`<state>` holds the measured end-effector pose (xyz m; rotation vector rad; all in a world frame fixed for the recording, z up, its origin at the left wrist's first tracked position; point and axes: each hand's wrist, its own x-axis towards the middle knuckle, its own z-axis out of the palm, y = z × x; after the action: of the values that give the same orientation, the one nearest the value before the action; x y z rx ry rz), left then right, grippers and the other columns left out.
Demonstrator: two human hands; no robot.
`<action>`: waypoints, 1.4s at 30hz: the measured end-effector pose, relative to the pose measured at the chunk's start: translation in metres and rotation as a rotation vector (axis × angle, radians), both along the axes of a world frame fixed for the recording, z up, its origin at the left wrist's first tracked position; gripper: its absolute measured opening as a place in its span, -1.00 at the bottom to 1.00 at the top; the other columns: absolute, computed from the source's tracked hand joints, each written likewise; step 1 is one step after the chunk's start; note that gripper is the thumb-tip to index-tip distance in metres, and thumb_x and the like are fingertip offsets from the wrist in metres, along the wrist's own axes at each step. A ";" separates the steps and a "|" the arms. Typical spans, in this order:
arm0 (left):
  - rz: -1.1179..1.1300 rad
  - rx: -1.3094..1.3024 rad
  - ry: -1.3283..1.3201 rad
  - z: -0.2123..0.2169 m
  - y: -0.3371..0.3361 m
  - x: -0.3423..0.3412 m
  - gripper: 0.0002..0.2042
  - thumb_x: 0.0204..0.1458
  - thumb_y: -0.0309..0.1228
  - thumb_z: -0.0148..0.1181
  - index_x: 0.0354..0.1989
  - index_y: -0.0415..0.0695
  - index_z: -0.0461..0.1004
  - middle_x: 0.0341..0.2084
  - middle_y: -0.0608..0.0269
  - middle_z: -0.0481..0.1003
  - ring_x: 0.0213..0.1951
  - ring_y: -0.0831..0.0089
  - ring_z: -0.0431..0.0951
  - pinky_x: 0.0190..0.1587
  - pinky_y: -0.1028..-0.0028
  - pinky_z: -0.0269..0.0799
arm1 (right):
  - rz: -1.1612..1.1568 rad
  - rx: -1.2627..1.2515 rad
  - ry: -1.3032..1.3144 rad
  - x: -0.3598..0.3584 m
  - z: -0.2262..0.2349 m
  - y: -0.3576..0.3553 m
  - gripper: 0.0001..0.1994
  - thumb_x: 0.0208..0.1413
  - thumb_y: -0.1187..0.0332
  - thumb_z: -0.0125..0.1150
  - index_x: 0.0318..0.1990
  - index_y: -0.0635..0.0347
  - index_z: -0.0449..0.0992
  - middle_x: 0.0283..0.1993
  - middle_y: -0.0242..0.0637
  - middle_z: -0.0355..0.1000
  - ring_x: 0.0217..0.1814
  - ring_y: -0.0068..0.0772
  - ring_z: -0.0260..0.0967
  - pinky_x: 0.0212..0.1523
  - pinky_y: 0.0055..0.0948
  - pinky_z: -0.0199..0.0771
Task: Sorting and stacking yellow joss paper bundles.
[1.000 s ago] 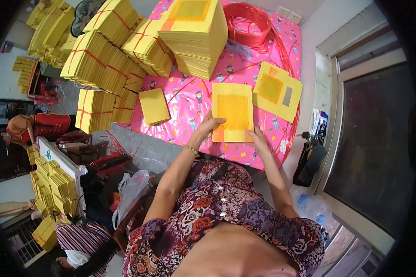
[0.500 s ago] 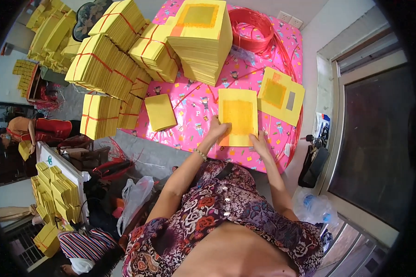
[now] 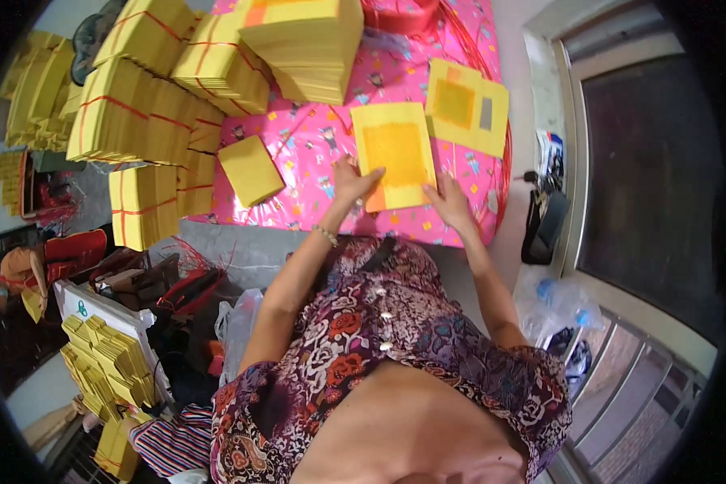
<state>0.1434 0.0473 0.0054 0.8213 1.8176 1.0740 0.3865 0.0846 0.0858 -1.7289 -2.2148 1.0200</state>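
Between my hands is a bundle of yellow paper sheets with an orange square printed on top, resting at a slight tilt on the pink patterned tabletop. My left hand grips its lower left side, thumb on top and fingers at the edge. At the lower right corner my right hand is closed, thumb against the edge. Just to the right lie flat yellow sheets with an orange square and a grey patch. A small yellow paper block sits to the left.
A tall yellow paper stack stands behind, beside bundles tied with red strips. A red strip coil lies at the back. Two people work at the left, near a white table with paper bundles. A window is at right.
The view has shifted, so the table appears higher and further left. The paper bundle between my hands has turned slightly counterclockwise; both hands stay at its near end.
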 end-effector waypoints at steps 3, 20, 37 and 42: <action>-0.064 0.162 0.310 0.033 -0.012 -0.002 -0.42 -0.20 -0.26 0.37 -0.02 -0.28 0.30 -0.19 -0.05 0.39 -0.08 0.10 0.38 -0.02 0.21 0.32 | 0.003 0.283 0.232 0.003 0.027 -0.002 -0.61 0.05 0.26 0.21 -0.02 0.27 0.34 -0.09 -0.12 0.36 0.02 -0.16 0.32 0.01 -0.28 0.32; -0.681 0.417 0.606 0.091 -0.042 0.006 -0.64 -0.29 -0.33 0.41 -0.29 -0.12 0.44 -0.26 0.21 0.42 -0.18 0.19 0.36 -0.14 0.31 0.34 | 0.625 0.394 0.210 0.022 0.022 0.019 -0.72 -0.21 0.37 0.36 -0.27 0.13 0.48 -0.19 -0.36 0.37 -0.05 -0.25 0.31 -0.13 -0.32 0.40; -0.429 0.161 0.110 0.068 -0.038 -0.003 -0.91 -0.14 -0.43 0.32 -0.47 -0.15 0.62 -0.38 0.24 0.56 -0.26 0.40 0.50 -0.16 0.43 0.42 | 0.586 0.145 0.203 0.011 0.028 0.043 -0.83 -0.01 0.28 0.23 -0.44 0.19 0.53 -0.27 -0.34 0.37 -0.13 -0.24 0.27 -0.14 -0.28 0.33; -0.431 0.213 0.038 0.066 -0.034 -0.003 -0.88 -0.11 -0.42 0.31 -0.46 -0.22 0.61 -0.44 0.19 0.55 -0.40 0.50 0.52 -0.33 0.55 0.46 | 0.578 0.116 0.162 0.010 0.030 0.044 -0.82 -0.01 0.25 0.22 -0.44 0.18 0.54 -0.26 -0.33 0.37 -0.13 -0.26 0.26 -0.14 -0.28 0.33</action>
<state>0.1404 0.0128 0.0718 1.2997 1.4753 0.9788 0.3968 0.1290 0.1162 -0.9290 -2.6568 1.0542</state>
